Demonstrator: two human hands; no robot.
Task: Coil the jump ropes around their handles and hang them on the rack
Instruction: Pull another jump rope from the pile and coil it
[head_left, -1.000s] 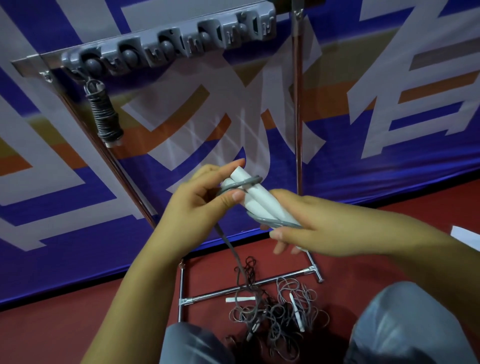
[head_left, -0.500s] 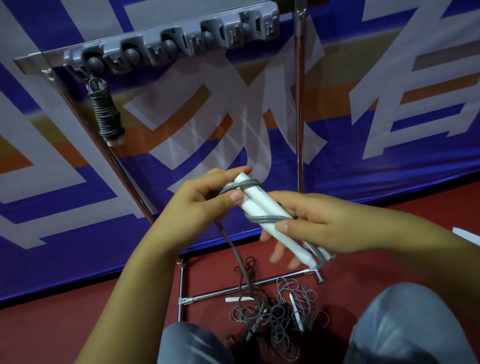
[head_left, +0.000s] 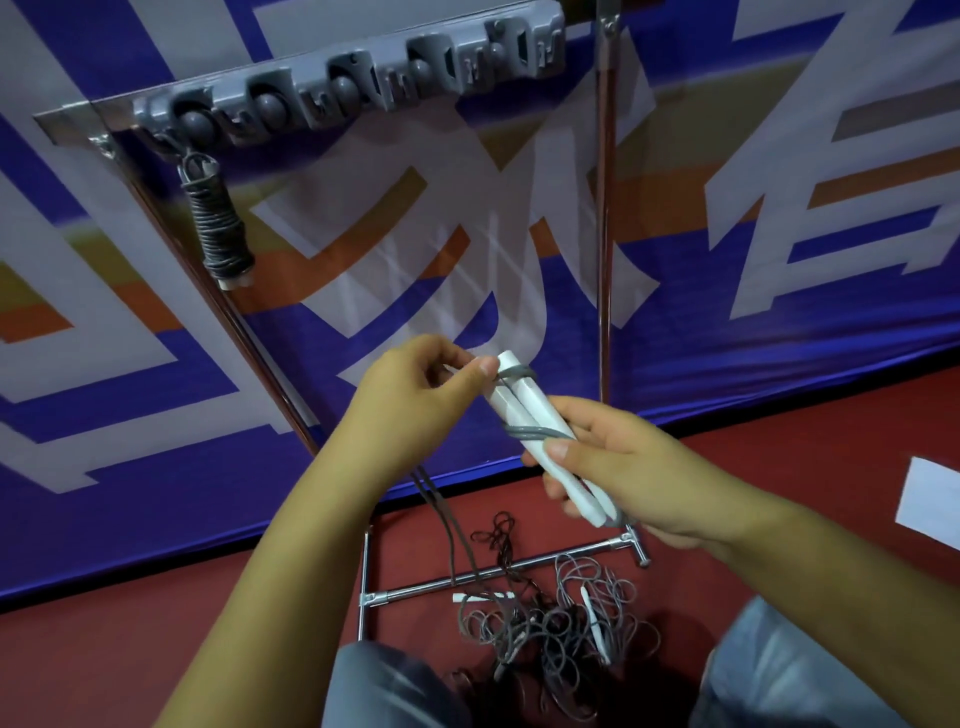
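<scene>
One finished jump rope (head_left: 221, 234), coiled dark and tight round its handles, hung from the leftmost slot of the grey rack (head_left: 353, 78) in the upper left of the frame, as it had a second before. At centre, the left hand (head_left: 415, 400) was closed in a pinch on the grey cord (head_left: 517, 373) at the top of the paired white handles (head_left: 524, 410). That turn, loose and slanting a second earlier, now sat snug near the handle tips, with a second turn lower down, so the coiling had barely begun. Right of centre, the right hand (head_left: 623, 467) gripped the lower half of the handles, thumb pressed over the lower turn. Slack cord (head_left: 441, 514) trailed from under the left hand down to the tangle of ropes (head_left: 545, 629) on the red floor (head_left: 156, 623) at lower centre.

How many ropes lay in that tangle could not be told. The right fingers hid the handle ends, and the rack's right slots were blurred. A white sheet (head_left: 930, 499) was cut off at the right edge.
</scene>
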